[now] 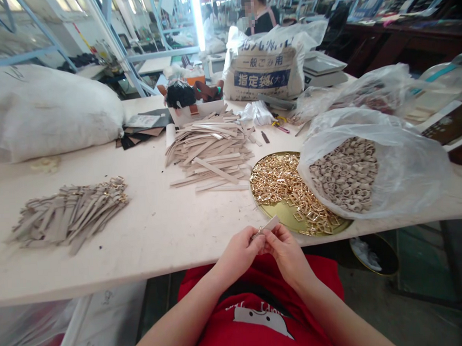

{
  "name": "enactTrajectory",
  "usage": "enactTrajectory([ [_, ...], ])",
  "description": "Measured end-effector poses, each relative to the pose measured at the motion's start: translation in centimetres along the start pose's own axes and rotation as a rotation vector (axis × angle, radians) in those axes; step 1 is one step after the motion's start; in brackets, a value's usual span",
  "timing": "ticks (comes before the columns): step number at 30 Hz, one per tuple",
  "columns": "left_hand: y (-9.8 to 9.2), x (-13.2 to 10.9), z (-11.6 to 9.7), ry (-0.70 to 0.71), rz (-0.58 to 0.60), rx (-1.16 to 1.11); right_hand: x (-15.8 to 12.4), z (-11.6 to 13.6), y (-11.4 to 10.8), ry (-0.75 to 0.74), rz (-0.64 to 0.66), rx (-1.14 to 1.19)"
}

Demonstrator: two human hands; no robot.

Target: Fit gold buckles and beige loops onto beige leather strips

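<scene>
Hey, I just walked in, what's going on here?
A person in a red shirt sits at a white table. Their left hand and right hand pinch a beige strap with a small metal buckle at its end. Just ahead lies a gold tray heaped with buckles, beside a plastic bag of rolled pieces. Loose strips lie farther up, and a pile of buckled straps sits to the left.

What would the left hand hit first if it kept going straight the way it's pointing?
The left hand first meets the pale strap it pinches; beyond that, probably the round brass tray, though depth is unclear.
</scene>
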State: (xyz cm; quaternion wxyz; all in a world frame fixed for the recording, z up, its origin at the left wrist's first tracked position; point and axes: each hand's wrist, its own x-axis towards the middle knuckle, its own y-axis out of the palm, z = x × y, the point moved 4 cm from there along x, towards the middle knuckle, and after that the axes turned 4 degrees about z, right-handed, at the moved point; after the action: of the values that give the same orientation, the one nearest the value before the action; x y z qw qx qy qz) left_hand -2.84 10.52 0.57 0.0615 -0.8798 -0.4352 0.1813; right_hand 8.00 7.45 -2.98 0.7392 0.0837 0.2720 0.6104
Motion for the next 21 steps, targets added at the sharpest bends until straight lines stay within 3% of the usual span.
enactTrajectory([
  [3,0.2,0.0,0.6,-0.093,0.032,-0.096,-0.2,-0.3,-0.5,-0.03,-0.009,-0.093],
  [6,0.5,0.0,1.1,-0.176,0.059,-0.177,0.0,-0.5,-0.8,0.045,0.03,-0.027],
  [10,0.8,0.1,1.5,-0.175,0.027,-0.184,0.2,-0.5,-0.7,0.126,0.075,0.011],
  [13,1.1,0.2,1.9,-0.169,0.002,-0.131,0.0,0.3,-0.9,0.004,0.029,-0.289],
  [17,1.2,0.0,2.0,-0.128,-0.023,-0.019,-0.6,2.1,-1.3,-0.319,-0.036,-0.835],
  [21,1.4,-0.1,2.0,-0.125,-0.04,0.039,-0.5,2.3,-1.5,-0.393,0.049,-0.97],
])
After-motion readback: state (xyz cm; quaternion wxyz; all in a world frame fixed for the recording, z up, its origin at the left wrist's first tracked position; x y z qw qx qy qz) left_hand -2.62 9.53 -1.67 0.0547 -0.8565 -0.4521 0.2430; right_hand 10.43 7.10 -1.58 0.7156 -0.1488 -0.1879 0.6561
